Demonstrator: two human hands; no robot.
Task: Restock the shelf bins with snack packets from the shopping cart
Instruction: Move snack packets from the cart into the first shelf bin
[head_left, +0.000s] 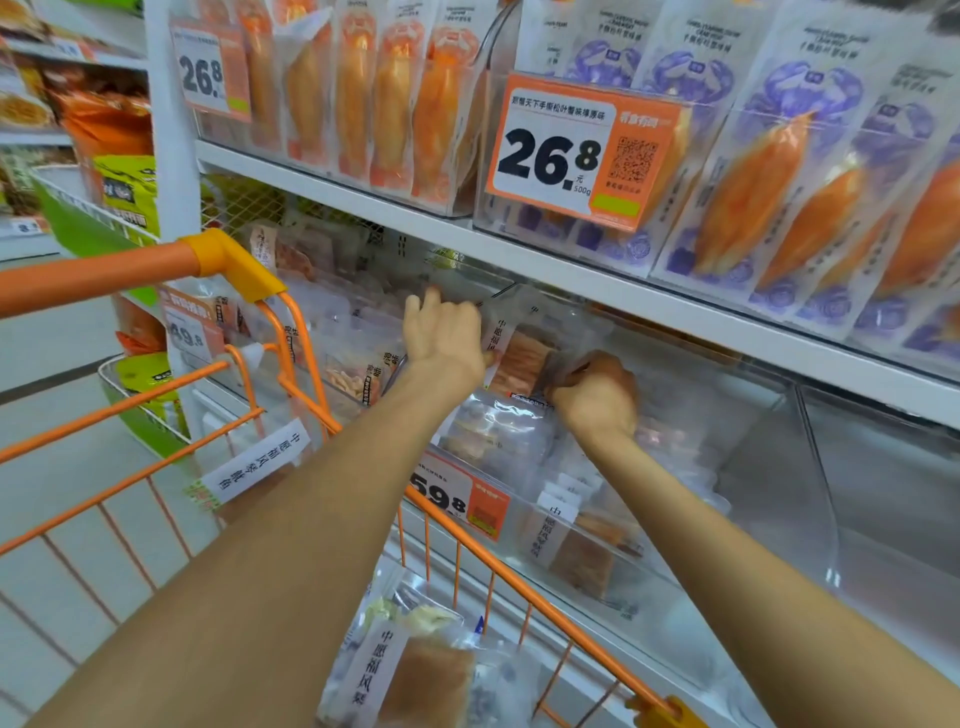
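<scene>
Under the shelf edge, the right hand curls round a clear snack packet in the middle shelf bin, its fingertips hidden. The left hand reaches in beside it; its fingers blur, so its grip cannot be told. More packets lie in the orange cart, cut off below.

1. White metal shelving runs near-right to far-left.
2. White upright post at its far-left end.
3. Pale tiled floor left.
4. More shelving far left; even bright lighting.
</scene>
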